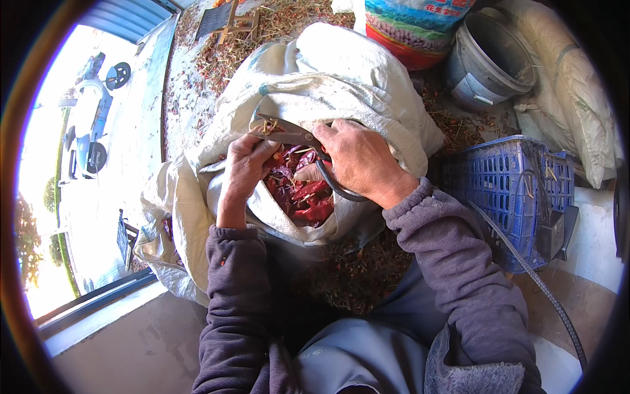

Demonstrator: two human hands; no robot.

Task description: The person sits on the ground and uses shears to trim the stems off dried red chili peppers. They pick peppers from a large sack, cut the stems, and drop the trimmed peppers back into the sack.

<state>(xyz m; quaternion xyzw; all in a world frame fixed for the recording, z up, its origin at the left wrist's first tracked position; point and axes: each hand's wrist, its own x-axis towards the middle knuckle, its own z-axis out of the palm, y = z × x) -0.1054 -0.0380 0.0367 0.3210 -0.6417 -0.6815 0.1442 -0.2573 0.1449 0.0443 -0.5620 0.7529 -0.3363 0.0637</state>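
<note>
My right hand (364,160) grips a pair of dark metal scissors (290,136), its blades apart and pointing left over a sack mouth. Between my left thumb and fingers is the stem end of a dried red chilli (278,156), partly hidden by the fingers. That left hand (244,165) is right at the blades, and pale stems (269,126) show between them. Below both hands, dried red chillies (312,199) fill the opening of a white woven sack (354,91). The sack's rolled edge surrounds them.
Another white woven sack (184,197) leans at left. A blue plastic crate (492,182) stands at right, a braided cord (536,280) beside it. Beyond are a grey bucket (465,74) and a printed sack (413,32). Stem litter (280,19) covers the floor.
</note>
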